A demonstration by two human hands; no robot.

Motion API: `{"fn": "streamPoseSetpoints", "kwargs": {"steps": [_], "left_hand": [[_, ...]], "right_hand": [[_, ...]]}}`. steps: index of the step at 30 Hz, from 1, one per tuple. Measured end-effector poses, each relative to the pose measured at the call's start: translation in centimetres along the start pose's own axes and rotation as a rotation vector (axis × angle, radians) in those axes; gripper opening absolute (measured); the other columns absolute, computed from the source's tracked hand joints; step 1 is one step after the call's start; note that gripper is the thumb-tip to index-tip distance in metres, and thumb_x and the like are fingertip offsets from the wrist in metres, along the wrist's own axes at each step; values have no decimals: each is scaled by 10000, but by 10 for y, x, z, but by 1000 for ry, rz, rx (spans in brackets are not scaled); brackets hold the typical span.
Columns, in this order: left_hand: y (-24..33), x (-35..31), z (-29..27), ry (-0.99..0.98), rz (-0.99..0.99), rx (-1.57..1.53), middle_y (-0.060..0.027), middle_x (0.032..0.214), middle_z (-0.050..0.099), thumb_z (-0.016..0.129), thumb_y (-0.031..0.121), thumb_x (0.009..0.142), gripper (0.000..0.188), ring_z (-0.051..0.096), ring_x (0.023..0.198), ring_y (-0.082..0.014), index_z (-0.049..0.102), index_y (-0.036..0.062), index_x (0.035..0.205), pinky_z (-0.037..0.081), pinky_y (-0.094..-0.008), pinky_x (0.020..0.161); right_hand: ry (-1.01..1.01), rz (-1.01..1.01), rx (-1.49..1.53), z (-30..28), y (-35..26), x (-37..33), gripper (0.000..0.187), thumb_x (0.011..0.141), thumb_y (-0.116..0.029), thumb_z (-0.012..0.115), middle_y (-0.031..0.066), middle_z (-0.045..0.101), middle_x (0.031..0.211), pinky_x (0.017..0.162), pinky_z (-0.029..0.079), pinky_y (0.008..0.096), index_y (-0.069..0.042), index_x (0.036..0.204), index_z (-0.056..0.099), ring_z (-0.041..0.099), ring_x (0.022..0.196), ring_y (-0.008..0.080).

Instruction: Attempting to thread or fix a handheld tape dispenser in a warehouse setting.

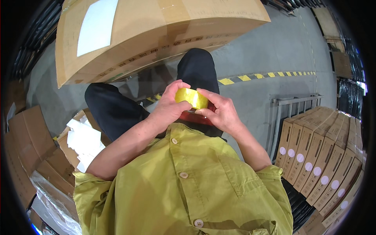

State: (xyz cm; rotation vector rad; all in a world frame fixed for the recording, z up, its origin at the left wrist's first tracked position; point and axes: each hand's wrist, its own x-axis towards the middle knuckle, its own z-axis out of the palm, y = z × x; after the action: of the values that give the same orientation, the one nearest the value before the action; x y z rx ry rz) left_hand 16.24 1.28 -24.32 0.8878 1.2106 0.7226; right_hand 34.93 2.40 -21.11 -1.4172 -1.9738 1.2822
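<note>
Both hands hold a roll of yellow, see-through packing tape (pixel 192 98) above my lap. My left hand (pixel 171 102) grips its left side, with the fingers over the top and the thumb across the near face. At the other side my right hand (pixel 219 107) pinches the roll between thumb and forefinger. Something red (pixel 197 117) shows just below the roll, between my hands; its kind I cannot make out. Beyond my knees stands a large cardboard box (pixel 149 35), taped along its seam, with a white sheet (pixel 98 25) on its top.
Down on the left, a small open box (pixel 88 115) holds white paper pieces (pixel 84 137), beside brown cartons (pixel 29 137) and clear plastic wrap (pixel 55 199). On the right, a row of flat cartons (pixel 321 152) stands by a grey metal rail (pixel 297 101). Yellow-black striped tape (pixel 256 76) crosses the floor.
</note>
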Motion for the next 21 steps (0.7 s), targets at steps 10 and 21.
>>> {"fn": "streamPoseSetpoints", "kwargs": {"steps": [10, 21], "left_hand": [[2, -6, 8, 48, 21, 50, -107, 1237, 385, 599, 67, 689, 446, 368, 1167, -240, 467, 103, 1113, 323, -320, 971], [5, 3, -3, -53, 301, 402, -119, 1244, 411, 665, 156, 753, 506, 423, 1131, -258, 467, 93, 1214, 360, -351, 949]], "right_hand": [[24, -8, -18, 6, 1, -2, 534, 685, -41, 735, 107, 640, 903, 596, 472, 255, -65, 1188, 558, 547, 637, 115], [-38, 126, 158, -12, 10, 0, 548, 715, -83, 736, 118, 626, 994, 758, 495, 277, -44, 1219, 523, 610, 862, 156]]}}
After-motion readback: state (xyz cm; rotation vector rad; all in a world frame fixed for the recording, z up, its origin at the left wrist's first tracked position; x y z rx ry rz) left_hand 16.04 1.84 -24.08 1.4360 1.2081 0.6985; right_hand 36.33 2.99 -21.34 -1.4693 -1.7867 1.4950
